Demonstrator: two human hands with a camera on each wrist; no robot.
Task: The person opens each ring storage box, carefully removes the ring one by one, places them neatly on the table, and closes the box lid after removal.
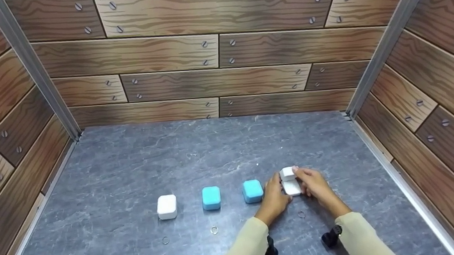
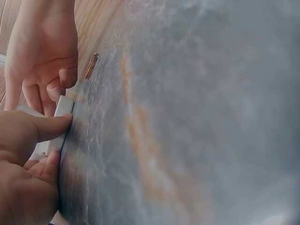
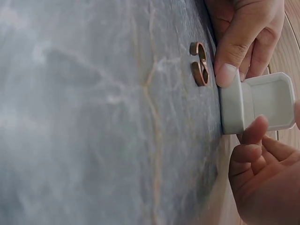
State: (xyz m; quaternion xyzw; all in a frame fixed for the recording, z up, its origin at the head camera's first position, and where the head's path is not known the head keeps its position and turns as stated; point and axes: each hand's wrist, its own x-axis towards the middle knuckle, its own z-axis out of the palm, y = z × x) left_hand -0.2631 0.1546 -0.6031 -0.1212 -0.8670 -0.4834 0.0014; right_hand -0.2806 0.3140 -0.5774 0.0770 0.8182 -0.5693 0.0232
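Note:
A small white ring box stands on the grey tabletop with its lid raised; the right wrist view looks into its pale hollow lid. My left hand grips the box from the left, its thumb pressed on the base's front. On the other side my right hand holds the lid with its fingertips, the other fingers curled beside the base. Just in front of the box lies a ring, copper-coloured in the right wrist view. What the base holds inside is hidden.
Left of my hands stand two closed turquoise boxes, one nearer and one farther, then a closed white box. Two more rings lie in front, one silvery and one thin. Wood-patterned walls enclose the table.

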